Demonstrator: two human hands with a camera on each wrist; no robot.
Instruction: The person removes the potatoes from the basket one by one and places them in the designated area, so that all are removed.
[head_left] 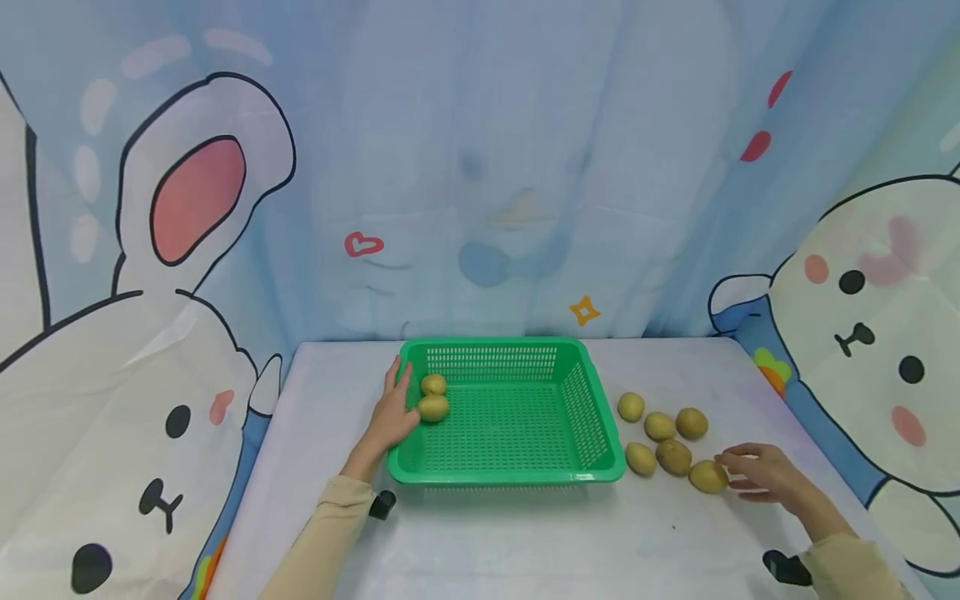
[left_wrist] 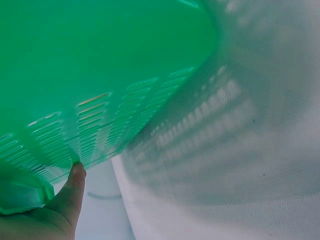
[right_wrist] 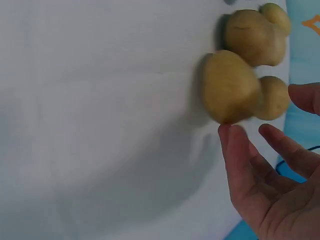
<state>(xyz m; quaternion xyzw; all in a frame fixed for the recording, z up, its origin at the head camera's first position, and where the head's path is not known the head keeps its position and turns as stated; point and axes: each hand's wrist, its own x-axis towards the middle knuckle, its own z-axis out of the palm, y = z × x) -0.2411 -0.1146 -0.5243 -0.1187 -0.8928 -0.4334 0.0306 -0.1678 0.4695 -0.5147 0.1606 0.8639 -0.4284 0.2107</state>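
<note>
My left hand (head_left: pixel 392 417) holds the left rim of a green plastic basket (head_left: pixel 510 479), thumb toward the inside and fingers along the side. In the left wrist view, one fingertip of the left hand (left_wrist: pixel 60 210) lies against the slotted wall. Two potatoes, an upper one (head_left: pixel 433 384) and a lower one (head_left: pixel 432 408), lie inside by that rim. My right hand (head_left: pixel 765 477) is at the right end of the nearest loose potato (head_left: pixel 708 477), fingers spread and bent. In the right wrist view its fingertips are at that potato's (right_wrist: pixel 230 87) edge; firm contact cannot be made out.
Several more potatoes, among them a larger one (head_left: pixel 673 457), lie close together right of the basket. Everything stands on a white-covered table (head_left: pixel 525 542). A blue cartoon-printed curtain (head_left: pixel 525 167) hangs behind and at both sides.
</note>
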